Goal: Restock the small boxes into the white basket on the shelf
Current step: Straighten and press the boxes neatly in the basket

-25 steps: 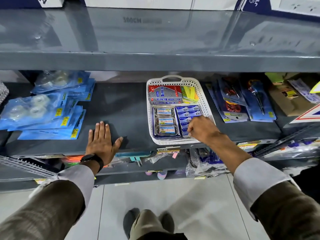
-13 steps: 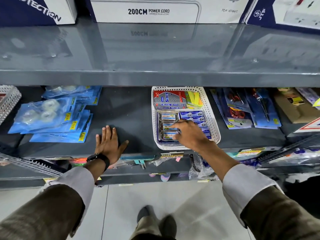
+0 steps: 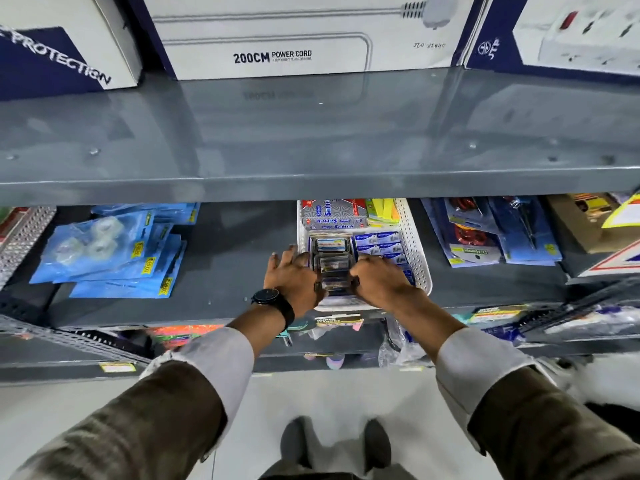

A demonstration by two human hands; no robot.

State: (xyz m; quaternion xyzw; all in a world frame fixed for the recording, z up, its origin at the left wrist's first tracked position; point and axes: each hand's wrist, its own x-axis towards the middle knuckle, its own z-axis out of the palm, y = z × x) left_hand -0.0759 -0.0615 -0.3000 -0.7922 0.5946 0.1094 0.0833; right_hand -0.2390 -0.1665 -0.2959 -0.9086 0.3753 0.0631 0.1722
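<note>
Two hands reach into the white basket [image 3: 414, 237] that stands on the grey middle shelf [image 3: 235, 251]. The left hand [image 3: 292, 278], with a black watch [image 3: 268, 297] on its wrist, is at the left wall of the basket, its fingers partly spread and curved, and it presses against the left side of a column of small clear-lidded boxes [image 3: 332, 261]. The right hand [image 3: 377, 278] is curled against the right side of the same column, so the boxes sit between both hands; I cannot tell how firm the grip is, because the fingertips are hidden. Beside this column, to the right, a row of small blue boxes [image 3: 384, 242] lies in the basket, partly covered by the right hand. At the back of the basket lies a red and silver box [image 3: 332, 216] and next to it a yellow and green pack [image 3: 382, 213]. On the shelf to the left are blue packets of tape rolls [image 3: 104, 247], well apart from the basket, and to the right blue carded packets [image 3: 485, 233]. The shelf above carries a white box marked "200CM POWER CORD" [image 3: 270, 46].
</note>
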